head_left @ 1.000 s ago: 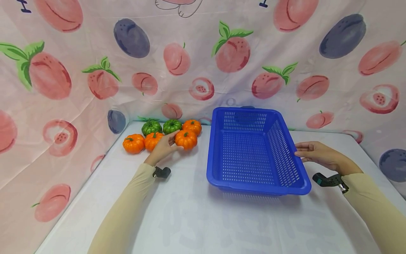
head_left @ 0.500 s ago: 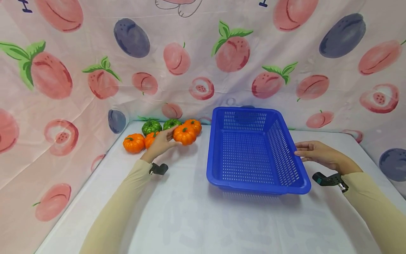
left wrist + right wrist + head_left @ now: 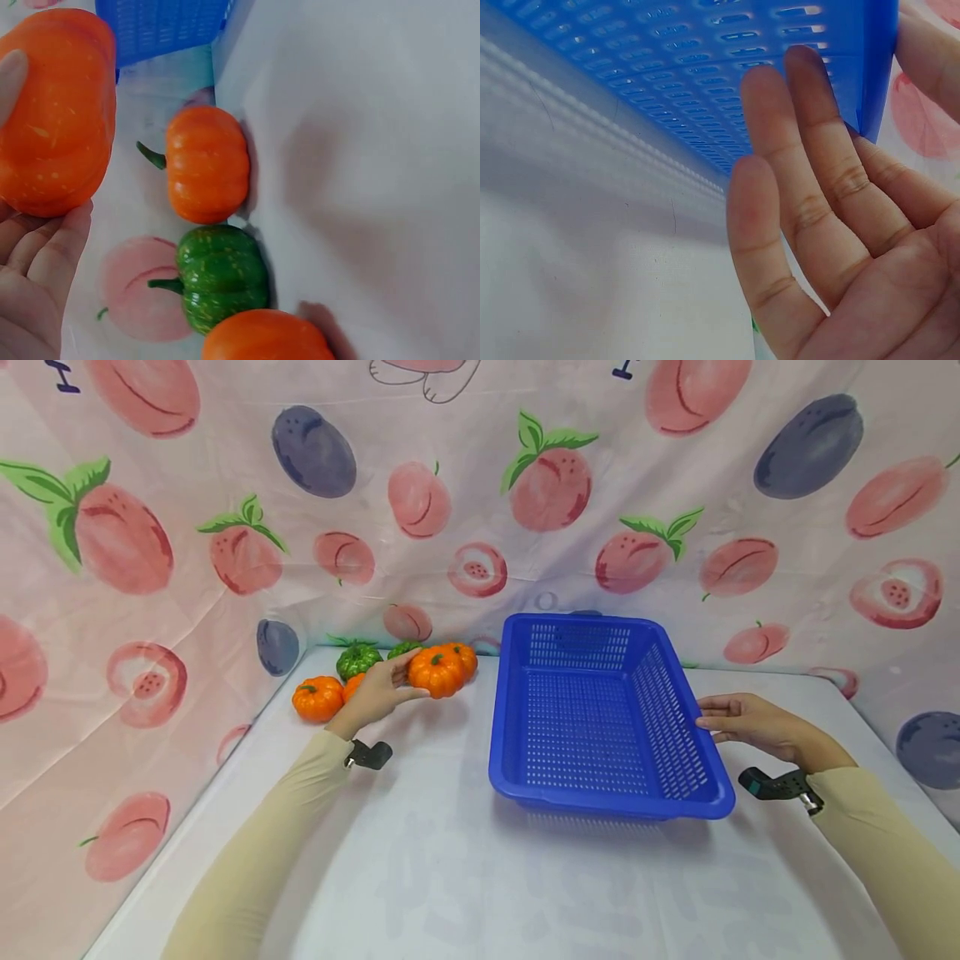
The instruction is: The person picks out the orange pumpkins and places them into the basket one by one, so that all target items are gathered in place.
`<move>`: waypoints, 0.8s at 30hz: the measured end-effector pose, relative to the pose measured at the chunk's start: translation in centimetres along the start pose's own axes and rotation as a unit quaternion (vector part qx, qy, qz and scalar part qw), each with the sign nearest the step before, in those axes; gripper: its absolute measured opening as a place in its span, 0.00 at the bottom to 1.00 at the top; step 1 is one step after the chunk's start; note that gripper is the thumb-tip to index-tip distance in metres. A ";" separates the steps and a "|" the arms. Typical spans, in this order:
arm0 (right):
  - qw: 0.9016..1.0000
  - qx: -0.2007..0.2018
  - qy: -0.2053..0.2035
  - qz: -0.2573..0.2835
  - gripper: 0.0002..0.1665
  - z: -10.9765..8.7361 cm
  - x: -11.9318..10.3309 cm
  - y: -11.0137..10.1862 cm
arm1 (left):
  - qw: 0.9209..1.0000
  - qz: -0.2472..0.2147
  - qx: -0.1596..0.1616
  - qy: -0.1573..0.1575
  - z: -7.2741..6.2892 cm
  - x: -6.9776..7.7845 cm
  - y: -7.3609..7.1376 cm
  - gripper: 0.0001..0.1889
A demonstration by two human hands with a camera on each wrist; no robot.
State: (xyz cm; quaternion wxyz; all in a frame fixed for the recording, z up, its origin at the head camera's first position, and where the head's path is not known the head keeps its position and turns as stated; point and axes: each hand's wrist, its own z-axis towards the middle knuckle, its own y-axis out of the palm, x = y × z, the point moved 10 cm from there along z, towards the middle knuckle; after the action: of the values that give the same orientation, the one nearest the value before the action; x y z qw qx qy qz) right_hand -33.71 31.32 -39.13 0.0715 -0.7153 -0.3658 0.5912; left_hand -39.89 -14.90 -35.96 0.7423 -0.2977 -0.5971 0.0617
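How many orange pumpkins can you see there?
4: the held pumpkin in the left fingers, the back pumpkin just behind it, the leftmost pumpkin, and the partly hidden pumpkin right of that one. Others could be hidden.

So a wrinkly pale pink cloth [image 3: 468,431] covered in peaches [image 3: 551,489] and dark blue fruit [image 3: 313,452] is hanging behind and left of a white tabletop [image 3: 450,877], where soft shadows are kinda spreading.

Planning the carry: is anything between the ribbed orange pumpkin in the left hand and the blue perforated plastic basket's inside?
The left rim of the blue basket stands between; another orange pumpkin sits behind the held pumpkin, on its basket side.
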 end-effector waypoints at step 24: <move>1.000 0.000 0.001 -0.004 0.38 0.2 0.3 -0.1 | 0.997 -0.064 -0.028 0.013 0.0 5.0 1.2 0.40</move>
State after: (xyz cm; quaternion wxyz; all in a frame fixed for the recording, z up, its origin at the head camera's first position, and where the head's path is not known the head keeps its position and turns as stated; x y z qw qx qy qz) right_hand -33.94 31.47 -39.37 0.0746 -0.7144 -0.3686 0.5900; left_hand -38.24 -11.70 -32.36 0.7436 -0.2802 -0.6070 -0.0069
